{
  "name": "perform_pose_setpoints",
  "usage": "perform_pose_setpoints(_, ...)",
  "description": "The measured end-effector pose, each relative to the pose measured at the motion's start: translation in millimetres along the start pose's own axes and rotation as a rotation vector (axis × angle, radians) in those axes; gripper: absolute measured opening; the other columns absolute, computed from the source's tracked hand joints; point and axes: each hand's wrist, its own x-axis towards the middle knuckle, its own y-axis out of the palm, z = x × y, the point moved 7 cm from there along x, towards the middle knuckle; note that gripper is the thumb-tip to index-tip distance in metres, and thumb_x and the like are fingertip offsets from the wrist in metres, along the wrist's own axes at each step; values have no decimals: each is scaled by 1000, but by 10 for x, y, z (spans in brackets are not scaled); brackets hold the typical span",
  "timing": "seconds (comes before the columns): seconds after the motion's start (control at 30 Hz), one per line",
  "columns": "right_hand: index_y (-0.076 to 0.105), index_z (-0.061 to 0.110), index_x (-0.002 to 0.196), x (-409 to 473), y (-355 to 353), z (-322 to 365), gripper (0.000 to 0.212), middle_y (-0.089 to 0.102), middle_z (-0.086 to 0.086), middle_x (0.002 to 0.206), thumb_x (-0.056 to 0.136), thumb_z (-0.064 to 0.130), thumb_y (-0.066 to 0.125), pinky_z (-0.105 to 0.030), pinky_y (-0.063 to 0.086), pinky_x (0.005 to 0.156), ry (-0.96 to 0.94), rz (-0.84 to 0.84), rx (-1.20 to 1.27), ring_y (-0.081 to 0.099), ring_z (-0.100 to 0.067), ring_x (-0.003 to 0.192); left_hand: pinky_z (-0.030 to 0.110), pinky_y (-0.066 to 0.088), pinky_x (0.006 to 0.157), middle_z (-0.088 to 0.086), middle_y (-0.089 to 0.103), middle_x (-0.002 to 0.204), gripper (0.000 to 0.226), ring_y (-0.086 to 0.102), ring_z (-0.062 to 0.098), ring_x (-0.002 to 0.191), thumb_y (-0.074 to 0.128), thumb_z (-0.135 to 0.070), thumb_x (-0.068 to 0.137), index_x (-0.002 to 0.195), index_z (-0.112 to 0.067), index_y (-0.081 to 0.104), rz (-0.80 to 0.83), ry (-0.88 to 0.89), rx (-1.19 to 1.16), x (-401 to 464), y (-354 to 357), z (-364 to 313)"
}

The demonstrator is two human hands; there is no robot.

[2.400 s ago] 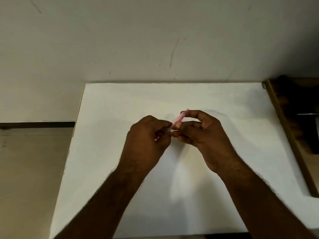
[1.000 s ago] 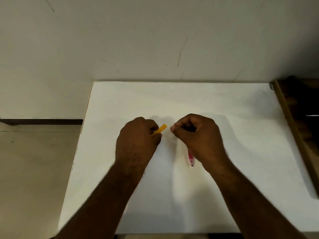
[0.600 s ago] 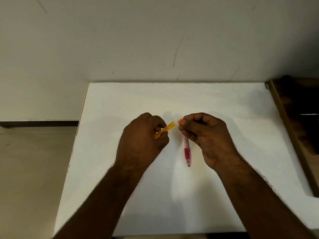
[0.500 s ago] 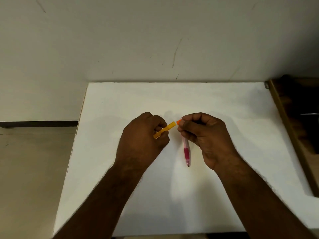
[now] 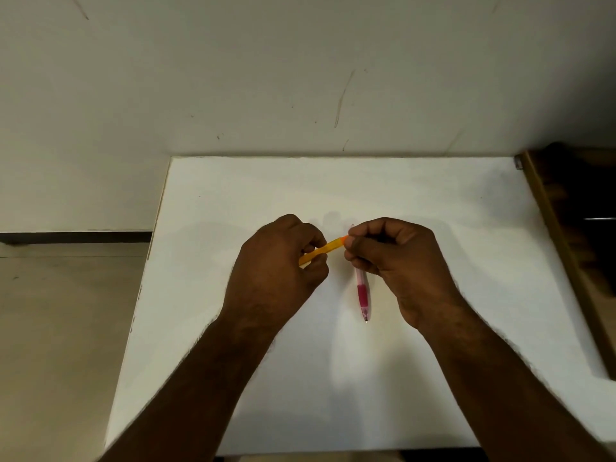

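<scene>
Over the middle of a white table [image 5: 433,201], my left hand [image 5: 276,265] grips a yellow-orange pen [image 5: 321,251] that slants up to the right. My right hand [image 5: 396,261] pinches the orange tip of that pen with curled fingers. A pink pen [image 5: 362,293] lies on the table under my right hand, its point toward me; its upper end is hidden by the fingers.
A pale wall [image 5: 300,78] rises directly behind the table. Dark wooden furniture [image 5: 573,228] stands along the table's right edge. Tiled floor [image 5: 66,328] lies beyond the table's left edge.
The pink pen, earlier held between both hands, now lies on the table. My left hand holds a yellow-orange pen, and my right hand has closed on its orange tip.
</scene>
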Motion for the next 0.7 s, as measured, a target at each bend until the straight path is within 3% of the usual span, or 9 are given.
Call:
perform_pose_setpoints(0.13,79,12,91,24,14,-2,5,79,-9,81,87,8,78,-41,63,83,-37,43,-113,78,-29,81,35,51,69,-4,66,82,13,62,17,76,74,-21,77,91,-21,75,30,29,27,1,17,2)
perform_pose_setpoints(0.27,80,17,91,10,52,-12,8,80,-3,78,89,10,76,-28,63,74,-37,115,-96,78,-22,77,34,51,69,-5,66,83,13,63,16,76,74,-22,77,90,-22,74,46,-1,50,3,39,77)
perform_pose_setpoints(0.33,81,18,97,18,57,-8,9,80,-1,80,90,15,76,-29,63,76,-67,113,-141,78,-19,79,30,49,68,-7,66,82,13,63,14,75,74,-24,77,90,-25,74,48,-70,40,4,60,139)
perform_pose_setpoints(0.5,79,28,102,2,-51,75,13,77,13,95,89,27,77,-24,54,82,-273,-104,-596,70,-3,83,24,39,61,-9,67,82,10,61,10,75,72,-31,80,89,-29,74,50,-248,67,5,126,304)
perform_pose_setpoints(0.7,67,29,119,-86,77,60,33,70,3,107,88,22,74,-23,42,75,-368,-123,-915,70,-18,89,25,44,70,-7,72,88,15,67,15,83,72,-37,84,95,-28,74,98,-280,138,-15,213,368)
